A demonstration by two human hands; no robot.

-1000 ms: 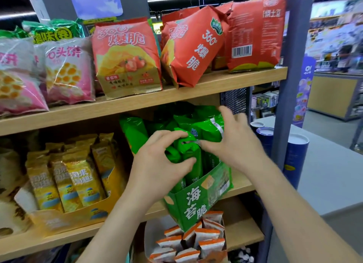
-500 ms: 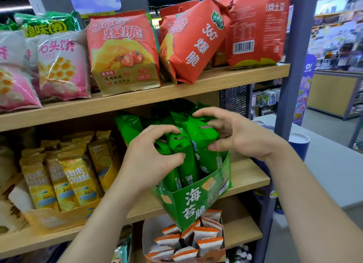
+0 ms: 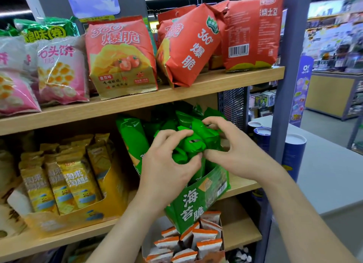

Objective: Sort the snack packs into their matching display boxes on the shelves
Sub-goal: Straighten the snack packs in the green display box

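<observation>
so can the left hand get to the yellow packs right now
Probably yes, once it lets go: the left hand grips the green packs with the right hand, but the yellow packs stand in an open box beside it on the same shelf, nothing between.

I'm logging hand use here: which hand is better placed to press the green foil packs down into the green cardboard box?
Right, probably. The right hand curls over the top of the green foil packs, directly above the green cardboard box; the left hand pinches them lower, from the front-left side.
</observation>
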